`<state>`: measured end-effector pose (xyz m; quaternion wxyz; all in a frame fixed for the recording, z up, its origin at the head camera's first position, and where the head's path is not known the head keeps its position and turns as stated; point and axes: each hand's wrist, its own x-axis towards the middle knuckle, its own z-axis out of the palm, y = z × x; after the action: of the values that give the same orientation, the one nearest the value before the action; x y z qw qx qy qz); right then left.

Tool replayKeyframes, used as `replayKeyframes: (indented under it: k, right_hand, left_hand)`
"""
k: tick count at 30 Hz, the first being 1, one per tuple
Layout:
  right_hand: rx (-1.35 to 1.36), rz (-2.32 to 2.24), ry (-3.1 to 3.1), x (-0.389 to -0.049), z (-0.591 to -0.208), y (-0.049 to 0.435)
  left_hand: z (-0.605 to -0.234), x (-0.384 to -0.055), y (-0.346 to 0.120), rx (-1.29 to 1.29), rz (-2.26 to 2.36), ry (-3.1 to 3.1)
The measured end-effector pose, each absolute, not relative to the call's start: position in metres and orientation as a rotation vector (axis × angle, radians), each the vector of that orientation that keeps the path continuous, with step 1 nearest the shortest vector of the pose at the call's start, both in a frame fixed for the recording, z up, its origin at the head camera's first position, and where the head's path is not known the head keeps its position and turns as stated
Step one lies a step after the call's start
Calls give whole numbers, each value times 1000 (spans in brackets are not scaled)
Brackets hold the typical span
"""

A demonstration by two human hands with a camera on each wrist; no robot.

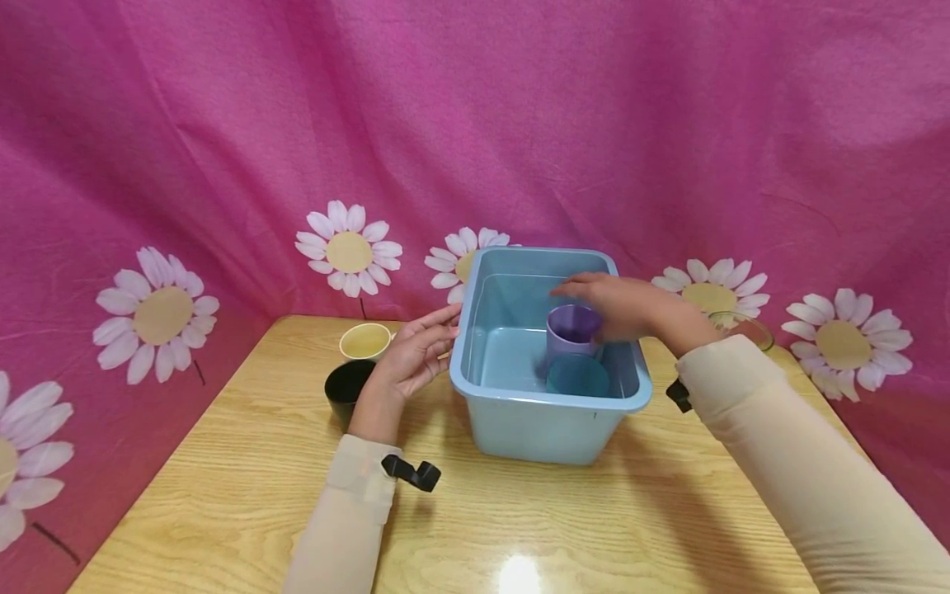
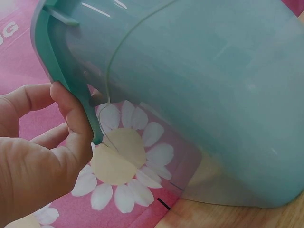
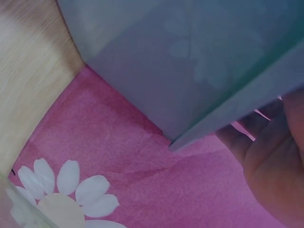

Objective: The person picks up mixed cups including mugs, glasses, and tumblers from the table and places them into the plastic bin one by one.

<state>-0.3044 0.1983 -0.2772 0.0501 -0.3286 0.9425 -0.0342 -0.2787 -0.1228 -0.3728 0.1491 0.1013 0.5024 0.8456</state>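
Note:
A light blue plastic tub (image 1: 534, 425) stands on the table, its rim facing up. My left hand (image 1: 419, 351) holds the tub's left rim, and the left wrist view shows the fingers (image 2: 71, 114) bent at that edge. Over the right rim reaches my right hand (image 1: 619, 309), slightly blurred, its fingers stretched past a purple cup (image 1: 567, 342) inside the tub. Whether it touches the cup is hard to see. A teal cup (image 1: 579, 375) sits in front of the purple one. In the right wrist view, the tub's rim hides the right fingertips.
Left of the tub are a yellow cup (image 1: 366, 340) and a black cup (image 1: 345, 388), the latter partly behind the left wrist. A clear glass dish (image 1: 742, 328) is at the back right, partly covered by the right arm. A pink flowered cloth (image 1: 475, 124) hangs behind the wooden table (image 1: 460, 528).

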Motion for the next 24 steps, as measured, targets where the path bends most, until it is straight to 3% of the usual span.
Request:
replayKeyframes:
  k: [24]
  right_hand:
    - [-1071,-261,3113,-293,-251,249]
  left_hand:
    - [-372,-278,-121,285,2430,1466]
